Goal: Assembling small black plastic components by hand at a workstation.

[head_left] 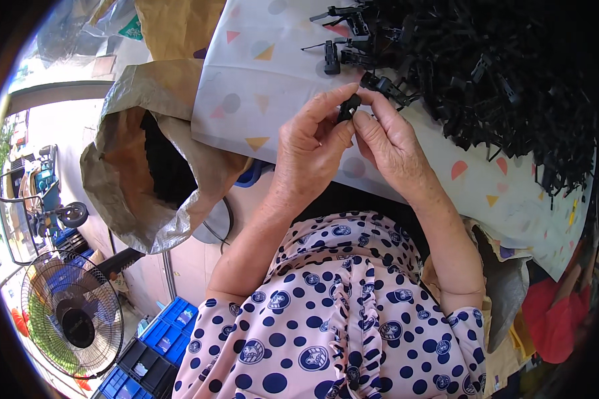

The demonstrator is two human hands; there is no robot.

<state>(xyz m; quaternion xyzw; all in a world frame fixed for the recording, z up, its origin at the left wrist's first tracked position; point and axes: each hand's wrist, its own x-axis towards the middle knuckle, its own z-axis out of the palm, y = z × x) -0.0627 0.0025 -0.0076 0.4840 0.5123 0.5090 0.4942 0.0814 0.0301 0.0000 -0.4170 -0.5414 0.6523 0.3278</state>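
Observation:
Between my two hands, just over the table's near edge, is a small black plastic part (348, 108). My left hand (314, 136) pinches it from the left with thumb and fingers. From the other side my right hand (391, 136) grips it, the thumb bent toward the left thumb. The fingertips cover much of the part, so its full shape is hidden. A large heap of black plastic parts (466, 73) lies on the patterned tablecloth (236, 93) beyond and to the right of my hands. A few loose black parts (331, 58) lie at the heap's left edge.
Left of the table stands an open paper sack (106, 166) with black contents. A black fan (76, 319) and blue crates (171, 324) are at the lower left. Another open sack (509, 292) and a red cloth (558, 319) are at my right. A wheeled cart (45, 189) stands far left.

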